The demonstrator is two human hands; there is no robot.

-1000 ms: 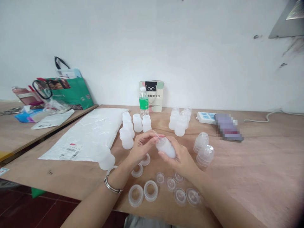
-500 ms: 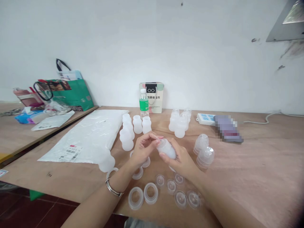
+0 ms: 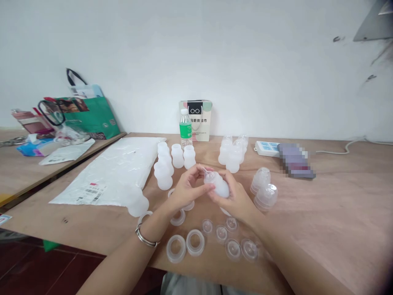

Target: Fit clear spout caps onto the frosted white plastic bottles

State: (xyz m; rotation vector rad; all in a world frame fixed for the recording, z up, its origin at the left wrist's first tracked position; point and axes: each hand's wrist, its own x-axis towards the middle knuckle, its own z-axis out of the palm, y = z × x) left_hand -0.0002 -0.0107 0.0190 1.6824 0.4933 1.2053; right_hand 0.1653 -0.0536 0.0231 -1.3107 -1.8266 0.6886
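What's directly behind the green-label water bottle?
Behind the water bottle stands a small paper bag printed with glasses, against the wall. The bottle covers the bag's lower left part; what the bag holds cannot be seen.

Both bare forearms reach in from the near edge and meet at the middle. The left hand (image 3: 184,189), a metal bangle on its wrist, curls with thumb and fingers (image 3: 196,170) pinched together toward the right. The right hand (image 3: 236,198) lies palm up, its fingers cupped closed.
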